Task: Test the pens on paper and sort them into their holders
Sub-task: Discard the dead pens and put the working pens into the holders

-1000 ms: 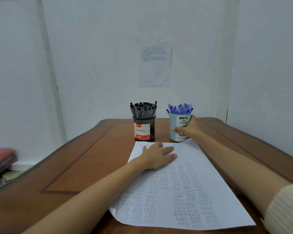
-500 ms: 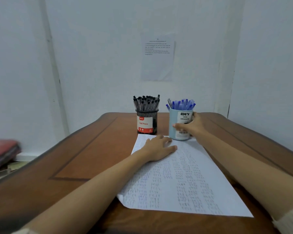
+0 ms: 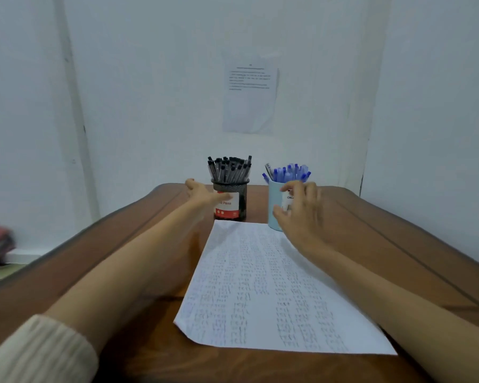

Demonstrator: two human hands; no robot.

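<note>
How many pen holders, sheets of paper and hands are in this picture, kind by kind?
Pen holders: 2 (black holder, blue holder)
Sheets of paper: 2 (desk sheet, wall sheet)
Hands: 2 (left hand, right hand)
Total: 6
The pens are packed too tightly to count.

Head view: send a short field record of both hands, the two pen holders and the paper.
left hand: open, thumb up, fingers extended across the front of the black mesh pen holder; contact unclear
right hand: blurred, fingers curled before the light blue cylindrical pen holder; grip unclear
black holder: upright, full of black-capped pens
blue holder: upright, holds blue-capped pens
paper: white sheet covered in pen marks, flat on brown wooden table, in front of both holders
</note>
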